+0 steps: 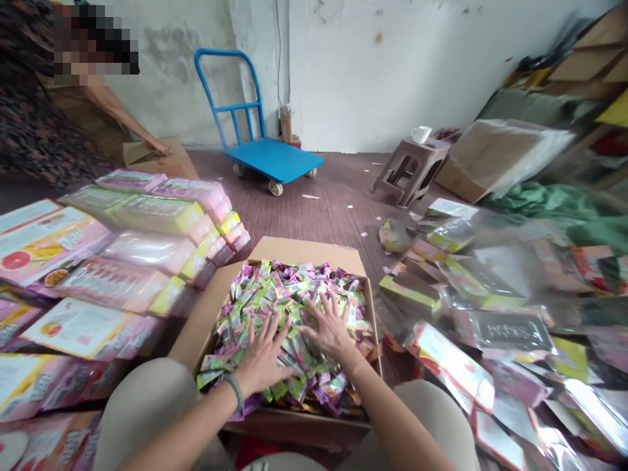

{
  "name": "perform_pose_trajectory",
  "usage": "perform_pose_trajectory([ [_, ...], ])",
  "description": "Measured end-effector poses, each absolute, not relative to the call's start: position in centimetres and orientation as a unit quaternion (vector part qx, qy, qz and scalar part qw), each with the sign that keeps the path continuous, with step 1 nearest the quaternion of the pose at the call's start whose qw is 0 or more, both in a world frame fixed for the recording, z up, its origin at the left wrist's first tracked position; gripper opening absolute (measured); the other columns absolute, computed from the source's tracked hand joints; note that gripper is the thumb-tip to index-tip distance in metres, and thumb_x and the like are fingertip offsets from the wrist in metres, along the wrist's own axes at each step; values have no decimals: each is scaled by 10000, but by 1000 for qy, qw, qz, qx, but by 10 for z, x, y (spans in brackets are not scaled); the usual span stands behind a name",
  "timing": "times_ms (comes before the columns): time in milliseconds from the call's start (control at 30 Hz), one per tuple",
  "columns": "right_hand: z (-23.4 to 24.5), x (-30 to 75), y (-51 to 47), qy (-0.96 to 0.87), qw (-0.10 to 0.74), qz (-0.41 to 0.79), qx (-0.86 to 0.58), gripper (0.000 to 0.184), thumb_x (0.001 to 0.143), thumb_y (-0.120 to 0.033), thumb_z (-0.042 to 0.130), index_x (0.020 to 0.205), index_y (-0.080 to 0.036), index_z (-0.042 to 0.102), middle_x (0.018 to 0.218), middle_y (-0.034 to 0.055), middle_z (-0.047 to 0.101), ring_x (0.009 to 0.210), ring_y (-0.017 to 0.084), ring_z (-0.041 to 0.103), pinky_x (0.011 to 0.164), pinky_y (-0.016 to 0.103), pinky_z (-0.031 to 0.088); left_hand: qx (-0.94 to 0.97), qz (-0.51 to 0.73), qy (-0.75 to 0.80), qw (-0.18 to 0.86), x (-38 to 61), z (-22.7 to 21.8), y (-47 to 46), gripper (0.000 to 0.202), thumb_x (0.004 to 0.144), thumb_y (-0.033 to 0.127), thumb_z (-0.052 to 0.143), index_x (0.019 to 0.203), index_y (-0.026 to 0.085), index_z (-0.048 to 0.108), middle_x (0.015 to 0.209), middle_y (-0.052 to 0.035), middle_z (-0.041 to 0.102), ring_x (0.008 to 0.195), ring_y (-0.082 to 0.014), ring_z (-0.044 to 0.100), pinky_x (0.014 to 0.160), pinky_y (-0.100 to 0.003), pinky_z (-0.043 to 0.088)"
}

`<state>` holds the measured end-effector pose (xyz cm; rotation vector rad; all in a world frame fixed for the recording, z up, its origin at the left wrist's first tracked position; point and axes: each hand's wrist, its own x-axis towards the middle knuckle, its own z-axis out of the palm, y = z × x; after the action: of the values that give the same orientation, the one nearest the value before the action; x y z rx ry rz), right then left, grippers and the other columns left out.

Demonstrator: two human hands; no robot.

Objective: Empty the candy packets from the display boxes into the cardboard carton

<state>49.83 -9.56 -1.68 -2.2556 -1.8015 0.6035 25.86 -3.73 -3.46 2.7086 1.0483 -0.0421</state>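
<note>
Brown floor, sachets (294, 288) under left hand (262, 360)

Head camera looks steeply down, close over the lap.

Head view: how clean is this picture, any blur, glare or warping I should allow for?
Head view: the centre is fairly sharp, both the left hand and right hand spread flat on the sachets in the cardboard box; the foil bags at right are smeared and glare white; the edges bow like a wide lens; daylight is soft with weak shadows.
</note>
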Motion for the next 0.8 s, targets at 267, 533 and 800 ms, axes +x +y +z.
perform_pose_trajectory([
  [267,-90,486,-120,-633,101,143,-754,810,980,-736,553,1685,-377,379,1812,114,178,1666,487,106,1280,808,31,968,77,239,-6,243,-121,-49,1270,741,1043,490,1695,210,394,1672,-261,447,1592,-505,242,1252,-664,-182],
  [533,-110,490,-113,-627,73,151,-760,800,976,-701,559,1685,-380,377,1818,105,153,1674,465,89,1290,781,-8,960,46,269,63,249,-153,-49,1217,697,983,653,1667,276,454,1684,-218,449,1591,-521,229,1280,-701,-31],
  [800,-48,499,-99,-613,87,194,-761,576,1120,-532,329,1667,-376,419,1785,55,312,1671,366,209,1294,761,203,938,-63,290,182,264,-43,-39,1151,813,973,539,1714,303,284,1792,-197,230,1626,-497,259,1298,-750,169],
])
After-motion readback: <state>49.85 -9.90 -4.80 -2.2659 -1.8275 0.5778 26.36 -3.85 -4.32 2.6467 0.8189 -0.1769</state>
